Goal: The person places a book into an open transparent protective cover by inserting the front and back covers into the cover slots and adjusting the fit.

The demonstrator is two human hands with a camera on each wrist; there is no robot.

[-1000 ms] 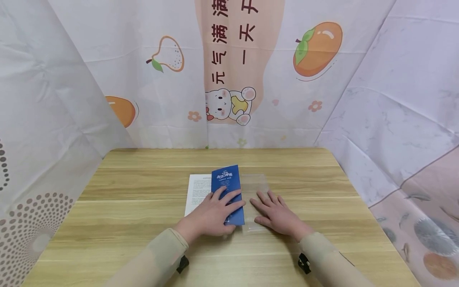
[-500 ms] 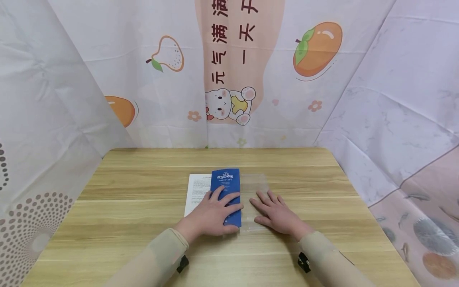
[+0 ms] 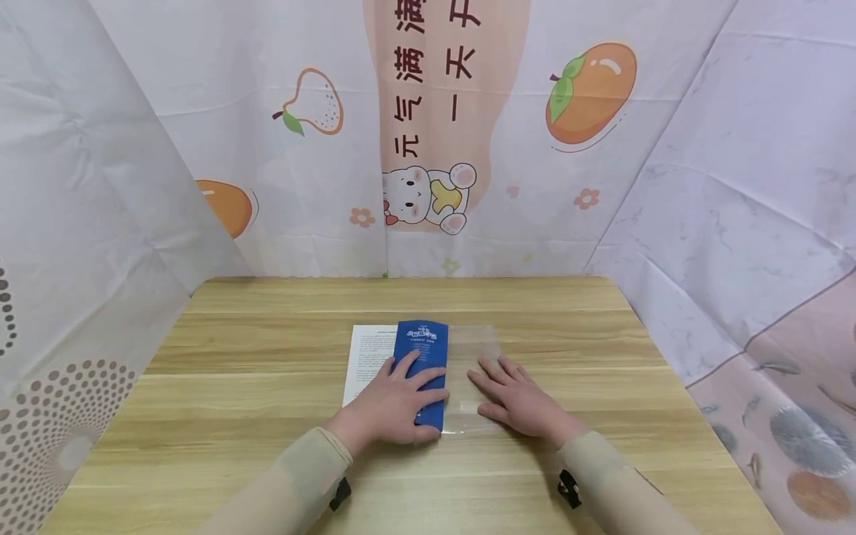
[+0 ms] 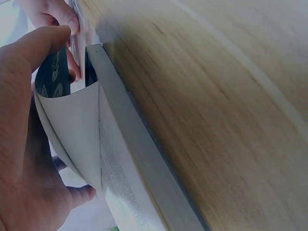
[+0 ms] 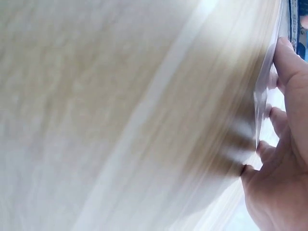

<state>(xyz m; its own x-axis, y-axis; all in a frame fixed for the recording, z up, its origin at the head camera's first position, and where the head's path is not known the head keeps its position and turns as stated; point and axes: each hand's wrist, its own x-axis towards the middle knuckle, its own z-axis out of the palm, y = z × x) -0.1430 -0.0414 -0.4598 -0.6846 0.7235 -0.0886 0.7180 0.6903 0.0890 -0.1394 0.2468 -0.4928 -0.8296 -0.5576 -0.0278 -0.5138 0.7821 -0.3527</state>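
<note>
In the head view, the left hand (image 3: 394,405) lies with straight, spread fingers across a narrow, glossy blue paper cover (image 3: 423,338) printed in white. The cover sits over a matte white printed page (image 3: 368,357), mid-table. At its right edge is a transparent plastic film (image 3: 473,345), flat and shiny, on which the right hand (image 3: 520,400) rests, fingers apart. The tabletop (image 3: 254,386) has streaky wood grain, and a creased cloth (image 3: 321,171) with fruit prints hangs behind.

In the left wrist view, the cover bows into a smooth curve beneath that hand, beside a thick, straight-edged page block (image 4: 125,115).

In the right wrist view, the fingertips touch the thin film, which lifts slightly from the blurred wood.
</note>
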